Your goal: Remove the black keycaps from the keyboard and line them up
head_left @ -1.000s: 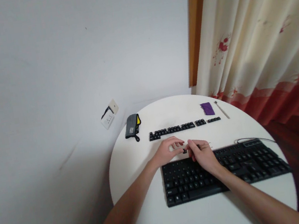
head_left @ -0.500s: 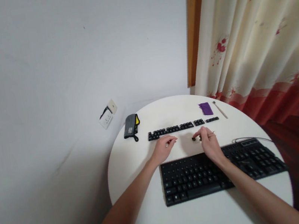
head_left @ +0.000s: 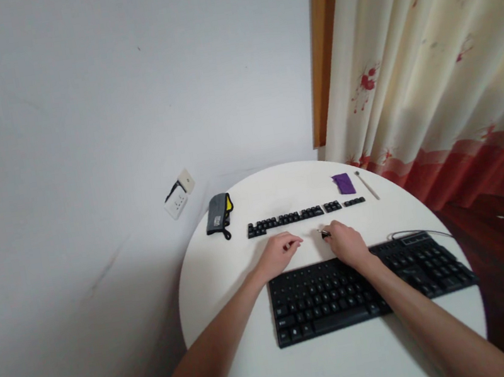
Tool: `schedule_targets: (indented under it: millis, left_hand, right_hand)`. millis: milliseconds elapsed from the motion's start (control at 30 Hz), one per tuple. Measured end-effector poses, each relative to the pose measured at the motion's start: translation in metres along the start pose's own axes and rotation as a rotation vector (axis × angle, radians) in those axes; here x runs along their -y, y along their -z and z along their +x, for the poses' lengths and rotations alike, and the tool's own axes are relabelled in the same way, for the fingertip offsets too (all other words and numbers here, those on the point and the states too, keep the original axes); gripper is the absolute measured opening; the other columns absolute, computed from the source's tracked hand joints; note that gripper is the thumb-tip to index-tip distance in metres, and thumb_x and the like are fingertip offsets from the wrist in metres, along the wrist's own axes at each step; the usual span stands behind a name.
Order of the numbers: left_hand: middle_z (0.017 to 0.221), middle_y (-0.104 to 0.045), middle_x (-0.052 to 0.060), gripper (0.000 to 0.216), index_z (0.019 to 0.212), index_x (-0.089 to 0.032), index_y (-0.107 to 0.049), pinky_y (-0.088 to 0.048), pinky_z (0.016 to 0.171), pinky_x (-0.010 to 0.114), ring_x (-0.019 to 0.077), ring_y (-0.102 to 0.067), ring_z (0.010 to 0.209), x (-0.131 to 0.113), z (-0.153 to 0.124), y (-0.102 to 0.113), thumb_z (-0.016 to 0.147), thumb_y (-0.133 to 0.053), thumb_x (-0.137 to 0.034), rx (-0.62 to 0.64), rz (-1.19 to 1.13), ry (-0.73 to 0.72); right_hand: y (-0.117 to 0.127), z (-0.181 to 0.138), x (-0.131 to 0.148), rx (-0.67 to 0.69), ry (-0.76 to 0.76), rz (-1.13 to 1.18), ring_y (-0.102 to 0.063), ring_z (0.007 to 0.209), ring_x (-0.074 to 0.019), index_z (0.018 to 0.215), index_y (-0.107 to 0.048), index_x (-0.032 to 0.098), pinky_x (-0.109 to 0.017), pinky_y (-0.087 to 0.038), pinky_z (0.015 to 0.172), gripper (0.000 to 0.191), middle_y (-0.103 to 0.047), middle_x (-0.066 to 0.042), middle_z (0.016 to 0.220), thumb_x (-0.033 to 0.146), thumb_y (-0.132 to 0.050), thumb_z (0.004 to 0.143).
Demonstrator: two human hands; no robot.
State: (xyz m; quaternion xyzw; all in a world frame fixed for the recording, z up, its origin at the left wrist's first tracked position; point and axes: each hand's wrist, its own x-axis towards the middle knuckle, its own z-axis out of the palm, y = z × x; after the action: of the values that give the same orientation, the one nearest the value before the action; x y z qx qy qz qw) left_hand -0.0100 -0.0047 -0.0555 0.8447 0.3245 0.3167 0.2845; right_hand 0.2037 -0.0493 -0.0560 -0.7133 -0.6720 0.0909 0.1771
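My right hand (head_left: 347, 242) is closed above the keyboard's back edge, fingertips pinching a small tool with a thin metal tip and a dark part, like a keycap puller (head_left: 323, 233). My left hand (head_left: 279, 253) rests near the table just behind the keyboard's left end. Its fingers are bent and thumb and fingertips come together; anything between them is too small to make out. A black keyboard (head_left: 337, 302) lies under my right forearm, its back rows showing small bare spots without keycaps. Behind both hands, loose black keycaps (head_left: 290, 218) stand lined up in a row.
The round white table (head_left: 225, 320) meets the wall at the left. A grey pouch (head_left: 216, 213) with a yellow patch lies at the back left. At the back right are a purple cloth (head_left: 343, 183) and a thin brush-like stick (head_left: 367, 185). The keyboard's cable (head_left: 402, 233) curls rightward.
My right hand has turned and moved slightly left and down, so the small tool's tip now points left. My left hand has shifted slightly, its fingertips closer together. The view has shifted a little.
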Motion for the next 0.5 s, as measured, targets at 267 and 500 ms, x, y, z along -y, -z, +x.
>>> schedule_targets:
  millis: [267,500]
  left_hand:
    - [0.097,-0.066,0.008,0.023,0.103,-0.017,-0.068,-0.05,0.071,0.027,0.0152,-0.06,0.082,-0.023,-0.002,0.0,0.084,-0.066,-0.03,-0.207,-0.12,-0.111]
    - [0.094,-0.065,0.007,0.019,0.099,-0.02,-0.07,-0.05,0.079,0.031,0.0184,-0.06,0.089,-0.041,-0.007,-0.004,0.082,-0.069,-0.028,-0.259,-0.148,-0.174]
  right_hand:
    - [0.016,-0.012,0.017,0.029,0.051,0.875,-0.051,0.058,-0.0149,0.077,-0.072,0.014,-0.025,-0.037,0.056,0.028,-0.061,-0.003,0.06,0.036,-0.057,0.082]
    - [0.022,-0.027,0.033,0.224,0.03,1.114,-0.028,0.046,-0.008,0.073,-0.063,0.014,-0.022,-0.02,0.045,0.037,-0.037,0.006,0.05,0.048,-0.056,0.083]
